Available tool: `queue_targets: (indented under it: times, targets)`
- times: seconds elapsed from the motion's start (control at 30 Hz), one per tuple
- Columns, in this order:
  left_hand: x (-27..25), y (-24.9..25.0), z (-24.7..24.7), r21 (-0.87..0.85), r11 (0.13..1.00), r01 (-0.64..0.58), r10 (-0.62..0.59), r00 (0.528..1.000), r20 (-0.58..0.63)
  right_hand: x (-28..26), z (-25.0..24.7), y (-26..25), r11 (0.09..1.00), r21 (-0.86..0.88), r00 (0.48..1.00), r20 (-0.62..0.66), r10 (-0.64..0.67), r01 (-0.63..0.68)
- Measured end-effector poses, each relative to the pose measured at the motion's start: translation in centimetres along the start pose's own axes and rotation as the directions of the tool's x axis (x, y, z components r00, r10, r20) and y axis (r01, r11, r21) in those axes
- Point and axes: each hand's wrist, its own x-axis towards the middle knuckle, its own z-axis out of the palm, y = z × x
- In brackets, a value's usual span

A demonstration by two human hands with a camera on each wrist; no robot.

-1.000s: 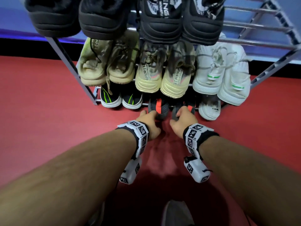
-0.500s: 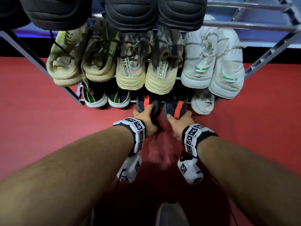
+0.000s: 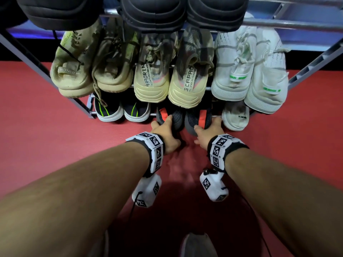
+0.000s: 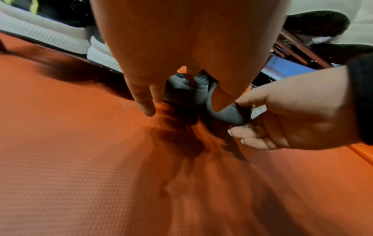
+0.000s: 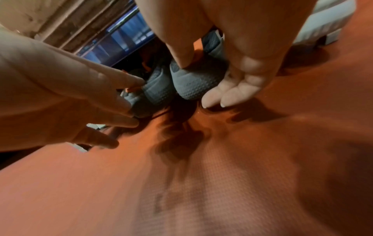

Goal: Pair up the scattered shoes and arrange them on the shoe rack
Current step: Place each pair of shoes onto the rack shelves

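Two dark grey knit shoes with red heel tabs lie heel-out, side by side, on the bottom tier of the metal shoe rack [image 3: 27,58]. My left hand [image 3: 167,124] grips the heel of the left grey shoe [image 3: 176,117], which shows between fingers and thumb in the left wrist view [image 4: 185,91]. My right hand [image 3: 207,127] pinches the heel of the right grey shoe [image 3: 194,120], thumb on top and fingers [image 5: 222,97] under it [image 5: 197,83]. Both heels hang just above the red floor mat [image 3: 55,145].
On the bottom tier a black pair with green stripes [image 3: 109,110] sits to the left and a single white shoe [image 3: 235,117] to the right. Olive [image 3: 74,76], beige [image 3: 187,89] and white [image 3: 232,80] pairs fill the middle tier, black shoes [image 3: 154,13] the top. A grey shoe toe [image 3: 198,245] shows below.
Both hands have pushed the two grey shoes further in on the bottom tier, between the black pair and the white shoe. My head has moved closer to the rack.
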Motion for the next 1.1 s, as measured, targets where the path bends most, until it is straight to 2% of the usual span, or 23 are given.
queue_targets:
  times: [0.17, 0.33, 0.47, 0.57, 0.63, 0.73, 0.93, 1.1]
  targets:
    - [0.3, 0.3, -0.9, -0.056, 0.998, -0.010, 0.007, 0.999, -0.046, 0.9, 1.3, -1.4, 0.999, -0.037, 0.999, 0.026, 0.035, -0.034]
    - [0.7, 0.3, -1.7, -0.095, 0.994, -0.046, 0.040, 0.997, -0.060, 2.5, 2.4, -0.6, 0.996, -0.074, 0.991, 0.120, 0.061, -0.052]
    - [-0.6, 0.6, -1.2, -0.092, 0.994, -0.054, 0.050, 0.998, -0.041, 1.2, 0.1, -0.7, 0.974, -0.219, 0.984, 0.179, -0.019, 0.058]
    - [-1.8, 1.2, -0.4, -0.065, 0.997, -0.044, 0.040, 0.997, -0.063, 0.3, -2.0, -1.0, 0.948, -0.296, 0.991, 0.094, -0.094, 0.118]
    - [-2.5, 1.8, 0.0, -0.069, 0.996, -0.057, 0.051, 0.996, -0.078, -0.1, -3.5, -1.1, 0.925, -0.364, 0.991, -0.028, -0.128, 0.109]
    - [-3.2, 2.5, 0.6, -0.028, 0.996, -0.084, 0.082, 0.995, -0.063, -0.1, -5.4, -0.8, 0.932, -0.356, 0.985, -0.120, -0.124, 0.074]
    - [-3.4, 3.1, 1.5, 0.020, 0.994, -0.107, 0.108, 0.992, -0.059, -0.1, -7.2, -0.9, 0.900, -0.420, 0.983, -0.180, 0.043, -0.117]
    - [-3.0, 2.8, 1.6, 0.024, 0.993, -0.120, 0.121, 0.992, -0.035, 1.3, -7.6, -1.4, 0.885, -0.440, 0.987, -0.107, 0.118, -0.154]
